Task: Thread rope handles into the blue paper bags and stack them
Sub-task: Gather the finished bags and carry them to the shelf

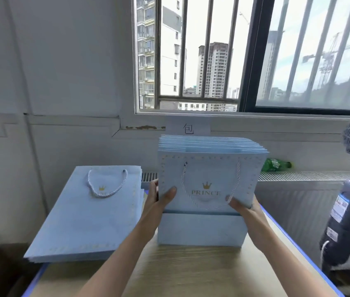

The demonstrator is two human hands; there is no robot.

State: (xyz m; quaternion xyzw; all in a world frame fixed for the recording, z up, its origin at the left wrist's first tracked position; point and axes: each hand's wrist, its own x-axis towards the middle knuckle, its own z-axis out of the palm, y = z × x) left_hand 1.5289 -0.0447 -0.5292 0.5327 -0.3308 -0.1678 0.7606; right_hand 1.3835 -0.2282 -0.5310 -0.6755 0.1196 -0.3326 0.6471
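- wood-grain table [191,273] with a blue edge sits under my hands, pushed up against a white wall below a barred window [253,54].
- off to the right i see a dark blue appliance [349,200] with a round grille standing upright, and a green bottle [277,164] lying on the radiator ledge behind the bags.
- a white label [188,128] with one printed character is stuck on the wall just behind the upright bags.
- at left, a flat stack of bags [88,215] lies on the table, the top one showing its white rope loop.
- the blue paper bag [208,181] i hold is upright at the table's middle, gold crown and "prince" facing me, white rope handle [210,185] hanging down its front; more bags stand packed close behind it.
- my left hand [161,197] grips its left edge, thumb on the front.
- my right hand [242,205] grips the lower right edge, thumb pressing the rope.
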